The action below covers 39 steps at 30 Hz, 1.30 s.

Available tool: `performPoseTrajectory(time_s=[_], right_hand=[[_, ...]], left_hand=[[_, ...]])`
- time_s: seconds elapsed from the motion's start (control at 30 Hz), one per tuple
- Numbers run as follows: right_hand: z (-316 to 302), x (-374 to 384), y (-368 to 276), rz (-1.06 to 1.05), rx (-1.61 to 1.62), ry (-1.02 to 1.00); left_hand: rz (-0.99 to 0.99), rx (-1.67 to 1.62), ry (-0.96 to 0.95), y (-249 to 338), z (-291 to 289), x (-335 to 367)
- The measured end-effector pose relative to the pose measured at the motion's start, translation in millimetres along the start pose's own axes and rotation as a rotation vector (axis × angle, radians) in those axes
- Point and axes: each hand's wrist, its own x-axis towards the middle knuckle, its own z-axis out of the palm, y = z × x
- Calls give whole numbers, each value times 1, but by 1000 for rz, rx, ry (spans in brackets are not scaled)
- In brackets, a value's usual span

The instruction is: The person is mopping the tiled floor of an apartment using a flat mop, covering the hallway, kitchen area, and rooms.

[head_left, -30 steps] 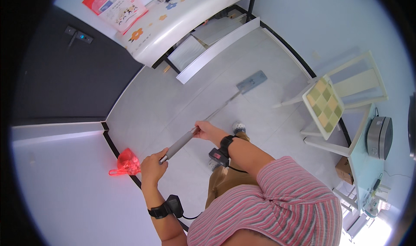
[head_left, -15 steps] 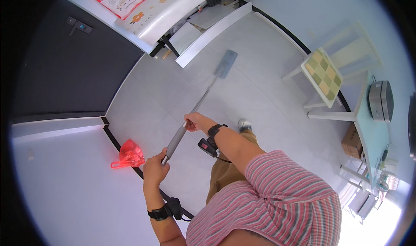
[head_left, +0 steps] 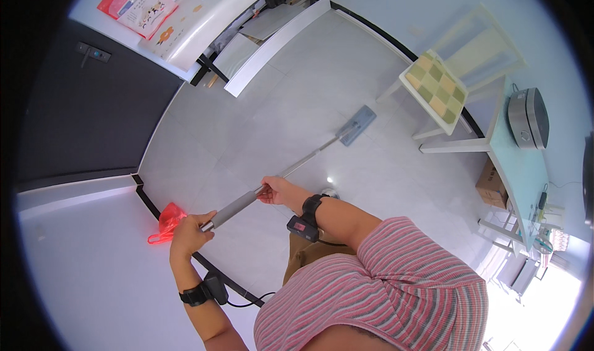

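A flat mop (head_left: 298, 165) with a silver pole and grey grip slants across the floor. Its grey-blue rectangular head (head_left: 365, 117) lies flat on the tiles, near the chair. At the pole's upper end, my left hand (head_left: 190, 232) holds the tip beside the grey grip, the thumb along it. Farther down, just past the grip, the fingers of my right hand (head_left: 272, 191) are wrapped round the metal pole. Both wrists carry black straps with small devices.
A white chair (head_left: 465, 92) with a checked cushion (head_left: 436, 85) stands right, by a pale table (head_left: 526, 184) bearing a grey appliance (head_left: 528, 119). Beneath is a cardboard box (head_left: 492, 186). A red plastic bag (head_left: 168, 222) lies by the left wall. A dark door (head_left: 93, 103) and a covered table (head_left: 192, 29) stand far left.
The mop head has swept right and toward me, from near the low white board to near the chair. My left hand has shifted left, and the pole lies at a flatter slant.
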Motion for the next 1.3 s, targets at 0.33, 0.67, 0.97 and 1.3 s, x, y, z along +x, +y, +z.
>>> performPoseTrajectory(time_s=[0.33,0.67,0.97,1.3], right_hand=[[-143,-45,-57,-181,-144,204],[-221,-68,-87,-73,-182,380],[-110,-33,51,44,-188,144],[-10,10,205,258,-565,24]], left_hand=[[221,62,-8,101,93,50],[151,5,-128,156,155,62],[-152,-2,60,43,136,-62],[-562,-174,191,-56,197,-221]])
